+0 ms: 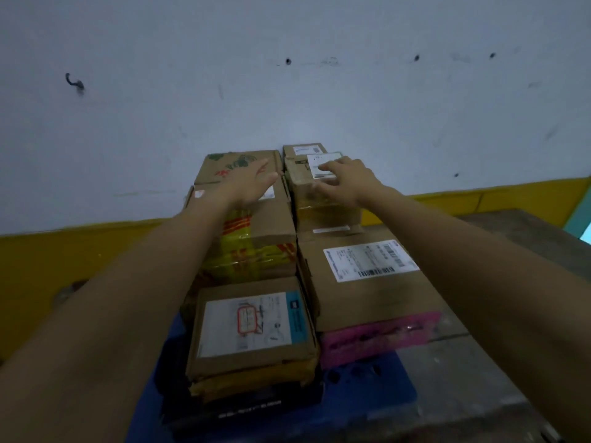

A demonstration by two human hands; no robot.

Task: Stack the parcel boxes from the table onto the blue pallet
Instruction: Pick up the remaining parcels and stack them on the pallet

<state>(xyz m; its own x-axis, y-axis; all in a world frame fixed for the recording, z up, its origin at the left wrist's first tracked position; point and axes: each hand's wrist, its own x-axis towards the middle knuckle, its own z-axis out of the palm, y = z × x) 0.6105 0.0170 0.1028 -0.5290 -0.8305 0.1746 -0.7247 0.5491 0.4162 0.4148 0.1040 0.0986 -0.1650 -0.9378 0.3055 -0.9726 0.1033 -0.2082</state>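
Note:
Several cardboard parcel boxes stand stacked on the blue pallet (pixel 367 398) in front of me. Both my arms reach out over the stack to its far end. My right hand (pixel 347 180) lies flat, fingers spread, on a small taped box with a white label (pixel 307 183) at the far right. My left hand (pixel 252 182) is open, palm toward that box's left side, above a box with green and red print (pixel 220 167). Nearer me lie a box with yellow tape (pixel 256 247), a large labelled box (pixel 367 282) on a pink one (pixel 377 340), and a labelled box (pixel 252 324).
A pale wall with a yellow band (pixel 80 251) rises directly behind the stack. A grey surface (pixel 511 238) extends to the right of the boxes. Bare floor shows at the lower right beside the pallet.

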